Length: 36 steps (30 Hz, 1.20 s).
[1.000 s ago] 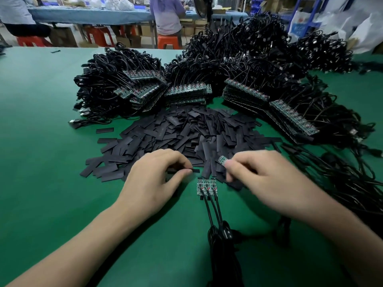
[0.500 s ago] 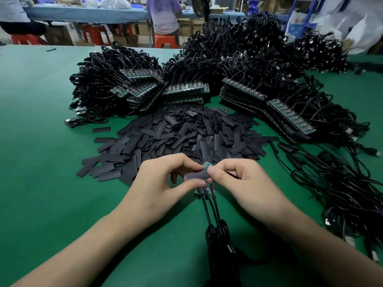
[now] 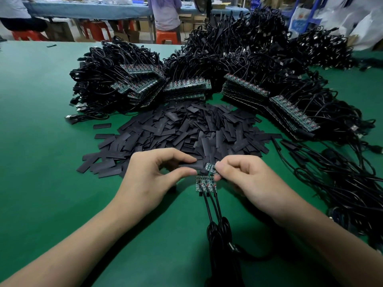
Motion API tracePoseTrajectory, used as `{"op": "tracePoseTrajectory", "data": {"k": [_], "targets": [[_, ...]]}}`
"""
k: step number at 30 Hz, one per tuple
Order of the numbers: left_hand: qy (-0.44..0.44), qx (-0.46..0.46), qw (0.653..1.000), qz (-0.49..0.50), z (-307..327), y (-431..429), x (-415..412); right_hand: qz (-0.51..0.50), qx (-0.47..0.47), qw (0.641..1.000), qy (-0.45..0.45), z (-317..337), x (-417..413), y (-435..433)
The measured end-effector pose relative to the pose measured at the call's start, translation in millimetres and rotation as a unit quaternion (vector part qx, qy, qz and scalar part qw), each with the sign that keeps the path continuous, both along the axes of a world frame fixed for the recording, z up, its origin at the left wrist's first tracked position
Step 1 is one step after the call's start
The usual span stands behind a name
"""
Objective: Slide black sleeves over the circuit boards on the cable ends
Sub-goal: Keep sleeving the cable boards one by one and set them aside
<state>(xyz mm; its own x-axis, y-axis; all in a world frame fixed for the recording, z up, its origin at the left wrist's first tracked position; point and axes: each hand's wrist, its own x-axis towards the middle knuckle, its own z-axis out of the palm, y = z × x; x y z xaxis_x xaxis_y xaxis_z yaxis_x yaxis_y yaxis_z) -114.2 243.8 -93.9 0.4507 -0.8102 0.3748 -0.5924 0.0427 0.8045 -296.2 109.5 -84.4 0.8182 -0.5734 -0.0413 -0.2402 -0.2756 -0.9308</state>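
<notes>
Mid-threading, by the look of it: pinching one sleeve (image 3: 191, 165) flat between thumb and forefinger of the left hand (image 3: 149, 179), just above the worktop (image 3: 41, 152), open end towards the right. Gripping one board (image 3: 210, 168) in the curled fingers (image 3: 227, 162) of the right hand (image 3: 250, 181), tip meeting the sleeve's mouth; cannot tell whether any of it is inside.

Calls next for squeezing the sleeve's edges to open the mouth, squaring the board's narrow end to it, then pushing along until covered. Likely to snag on the solder points if tilted.

Lying just below on the worktop: three bare boards (image 3: 206, 183) side by side, cables (image 3: 209, 206) running back into coils. Behind, a heap of loose sleeves (image 3: 186, 131); beyond that, board rows (image 3: 186, 85) on cable bundles (image 3: 248, 48).
</notes>
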Motion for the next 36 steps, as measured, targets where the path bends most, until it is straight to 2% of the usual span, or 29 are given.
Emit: {"op": "tracePoseTrajectory", "data": {"k": [5, 12, 18, 22, 29, 36], "targets": [[0.019, 0.011, 1.000, -0.019, -0.2, -0.2, 2.0, -0.002, -0.048, 0.999, 0.011, -0.9, 0.7, 0.0], [0.003, 0.023, 0.999, -0.026, -0.4, 0.9, 4.3, 0.006, -0.082, 0.996, 0.034, -2.2, -0.7, -0.2], [-0.087, 0.009, 0.995, -0.047, 6.5, 3.9, 4.5, 0.010, -0.068, 0.997, 0.036, -2.9, 0.0, -1.0], [-0.098, 0.002, 0.994, -0.046, 8.3, 4.4, 2.4, 0.020, -0.061, 0.997, 0.038, -2.3, -0.4, -1.0], [-0.245, 0.006, 0.964, -0.102, 12.1, 4.5, 4.3, 0.020, -0.049, 0.998, 0.043, -1.1, 0.6, -0.8], [-0.210, -0.010, 0.970, -0.122, 6.5, 2.6, -0.5, 0.030, -0.085, 0.995, 0.039, -0.8, -0.4, 4.0]]}}
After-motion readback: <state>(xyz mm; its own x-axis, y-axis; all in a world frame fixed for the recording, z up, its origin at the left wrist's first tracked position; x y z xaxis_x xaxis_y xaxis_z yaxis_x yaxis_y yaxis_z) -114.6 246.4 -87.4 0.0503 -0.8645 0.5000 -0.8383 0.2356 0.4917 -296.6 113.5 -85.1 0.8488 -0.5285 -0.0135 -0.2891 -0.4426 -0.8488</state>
